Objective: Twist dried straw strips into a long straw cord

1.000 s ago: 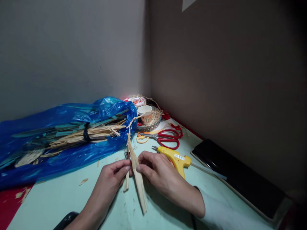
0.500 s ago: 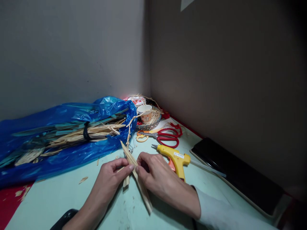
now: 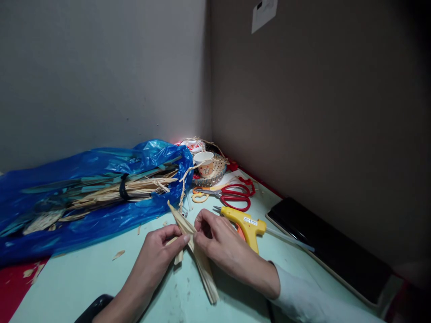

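Between my hands are pale dried leaf strips [image 3: 203,269], one long strip slanting from upper left to lower right over a shorter one. My left hand [image 3: 161,251] pinches them near the crossing, thumb on top. From the other side my right hand [image 3: 218,235] pinches the long strip's edge, and its fingertips are partly hidden. The long strip looks partly spread at the middle. Just beyond my right hand lies a yellow glue gun [image 3: 247,226] with a clear glue stick at its back. Red-handled scissors [image 3: 235,196] rest farther off.
A blue plastic bag [image 3: 101,242] with a tied bundle of dried strips [image 3: 148,188] lies at the left. Toward the corner, a paper cup [image 3: 205,166] stands in a woven basket [image 3: 218,172]. A long black object [image 3: 330,246] borders the right side. Leaf scraps [image 3: 118,255] dot the table.
The long strip now looks wider and more opened at the middle, and its lower end has shifted slightly right. The view has tilted up a little. Both hands keep their pinch.
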